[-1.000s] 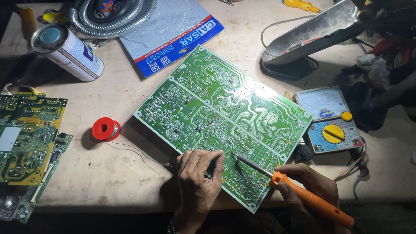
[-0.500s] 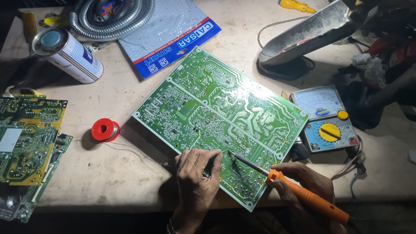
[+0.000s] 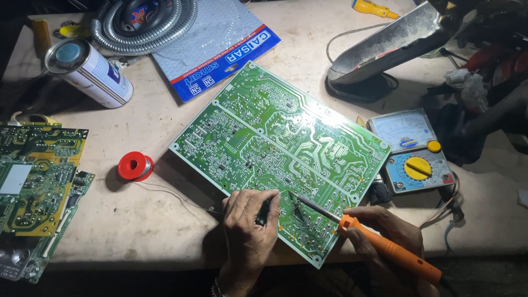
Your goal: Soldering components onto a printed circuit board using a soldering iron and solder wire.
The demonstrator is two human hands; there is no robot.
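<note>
A large green circuit board (image 3: 275, 157) is laid tilted on a pale workbench (image 3: 137, 220). An orange-handled soldering iron (image 3: 379, 242) is gripped by the right hand (image 3: 385, 231), its tip set on the board's near edge. A thin dark tool is pinched by the left hand (image 3: 247, 231) beside the tip. A red solder spool (image 3: 135, 166) is placed to the left, a yellow-dialled meter (image 3: 415, 159) to the right.

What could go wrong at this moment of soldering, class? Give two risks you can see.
The soldering iron tip sits right beside the left hand's fingers on the green circuit board, so a slip might burn them. The board's near corner overhangs the workbench edge under both hands, so pressure there could tip it and drag the tip across neighbouring joints.
</note>
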